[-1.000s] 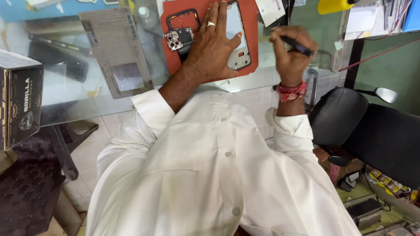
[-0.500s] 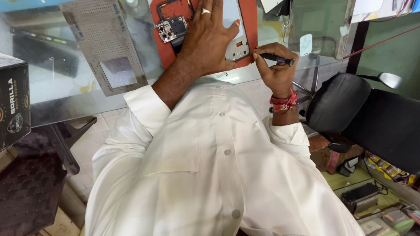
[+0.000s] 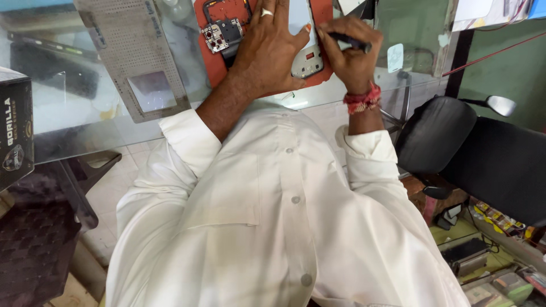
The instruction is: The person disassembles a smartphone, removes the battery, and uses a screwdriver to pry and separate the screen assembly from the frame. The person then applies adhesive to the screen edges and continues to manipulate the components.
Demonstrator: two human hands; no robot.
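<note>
The right hand [image 3: 352, 54] keeps its grip clamped on a thin dark tool [image 3: 348, 41], its tip at the edge of an opened phone [image 3: 301, 40]. The left hand [image 3: 270, 51] lies flat with fingers apart, pressing the phone onto an orange work mat [image 3: 324, 11] on the glass table [image 3: 85, 131]. A slip of the tip could, I judge, gouge the exposed circuit board [image 3: 219, 35] just beside the palm. Uneven pressure might let the phone skid across the mat.
</note>
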